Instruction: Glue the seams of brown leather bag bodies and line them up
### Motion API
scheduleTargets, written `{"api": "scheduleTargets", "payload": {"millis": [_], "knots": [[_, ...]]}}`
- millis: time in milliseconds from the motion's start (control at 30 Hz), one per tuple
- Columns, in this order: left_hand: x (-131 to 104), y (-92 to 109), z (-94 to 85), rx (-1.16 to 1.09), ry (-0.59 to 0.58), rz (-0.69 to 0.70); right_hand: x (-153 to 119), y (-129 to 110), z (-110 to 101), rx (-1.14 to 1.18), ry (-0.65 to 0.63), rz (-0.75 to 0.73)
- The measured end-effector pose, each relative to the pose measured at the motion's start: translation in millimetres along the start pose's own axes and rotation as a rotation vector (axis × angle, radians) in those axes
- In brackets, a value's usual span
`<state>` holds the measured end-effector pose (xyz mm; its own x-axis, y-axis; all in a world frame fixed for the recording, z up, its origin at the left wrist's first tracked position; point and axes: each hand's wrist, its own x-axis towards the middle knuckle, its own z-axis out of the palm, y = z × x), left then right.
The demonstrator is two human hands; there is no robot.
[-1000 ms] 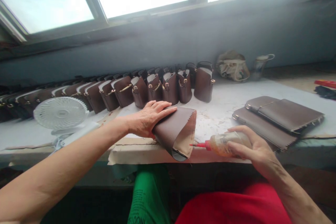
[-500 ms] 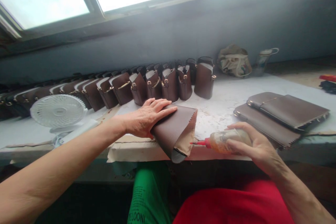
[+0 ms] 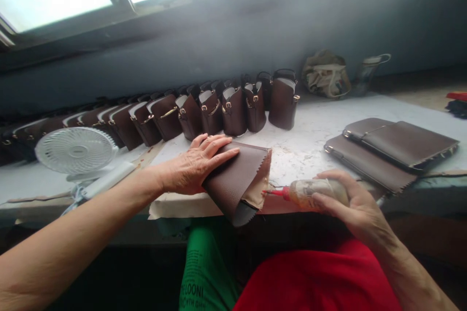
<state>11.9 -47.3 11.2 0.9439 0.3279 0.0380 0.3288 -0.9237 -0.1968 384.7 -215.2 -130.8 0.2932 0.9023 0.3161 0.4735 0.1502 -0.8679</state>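
Brown leather piece at table's near edge, left hand spread flat on it. Right hand grips glue bottle, red tip at its open end. Brown bags stand behind.

The leather piece is dark brown (tan on its inner side), the bottle cloudy amber with a red nozzle, the fan white, the tabletop whitish, the trousers green with dark lettering.
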Motion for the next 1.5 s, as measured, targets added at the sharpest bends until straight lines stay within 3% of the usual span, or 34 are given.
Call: {"api": "scheduleTargets", "payload": {"millis": [100, 267, 433, 633, 767, 967, 1133, 1300, 1500], "knots": [[-4.7, 4.9, 1.0, 0.021, 0.008, -0.004, 0.2, -0.5, 0.0, -0.052, 0.059, -0.067], [-14.9, 7.2, 5.1, 0.048, 0.001, 0.005, -4.9, -2.6, -1.1, 0.052, -0.090, 0.015], [-21.0, 9.2, 9.6, 0.059, 0.028, 0.000, -5.2, -3.0, 2.0, -0.031, 0.071, -0.100], [-23.7, 13.2, 13.8, 0.059, 0.052, 0.006, -9.0, -2.2, 0.4, 0.031, -0.077, -0.083], [-25.9, 13.4, 17.1, 0.055, 0.058, 0.003, -10.2, -3.1, 2.6, 0.018, 0.039, -0.141], [-31.3, 14.3, 22.0, 0.066, 0.103, 0.014, -13.6, -1.7, 1.2, 0.098, -0.047, -0.108], [-33.1, 14.4, 21.2, 0.057, 0.123, 0.009, -7.7, -0.2, 3.7, 0.004, 0.088, -0.166], [-32.5, 12.6, 19.0, 0.054, 0.128, -0.005, -14.7, -7.6, 4.5, 0.078, -0.032, -0.086], [-37.3, 15.2, 20.2, 0.046, 0.138, -0.007, -21.6, -8.7, 6.2, 0.044, 0.037, -0.114]]}}
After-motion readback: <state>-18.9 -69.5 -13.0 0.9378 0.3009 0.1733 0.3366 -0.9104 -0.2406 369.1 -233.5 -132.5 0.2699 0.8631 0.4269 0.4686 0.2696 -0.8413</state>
